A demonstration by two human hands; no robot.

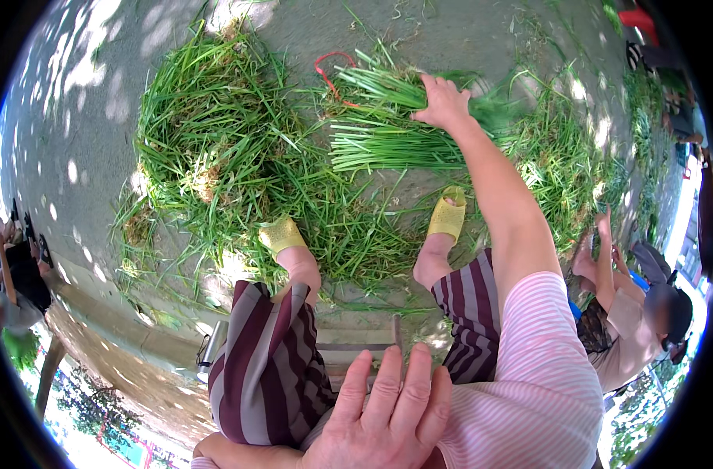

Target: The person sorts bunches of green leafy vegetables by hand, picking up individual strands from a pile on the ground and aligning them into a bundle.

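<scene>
My right hand [446, 102] reaches forward, fingers spread, over the upper part of a bundle of long green stalks [391, 143] laid on the ground with their pale cut ends to the left. Whether it grips any stalks cannot be told; the leaves to its right are blurred. A red tie [328, 69] lies in a loop at the upper left of the bundle. My left hand [385, 410] is near my body, palm down, its fingers extended and slightly apart, with nothing seen in it.
A large heap of loose green leaves [215, 123] is at the left, and more loose greens [558, 176] lie at the right. My feet in yellow slippers [448, 217] rest among scattered leaves. A metal flask [214, 346] is beside my left leg. A person [632, 328] sits at the right.
</scene>
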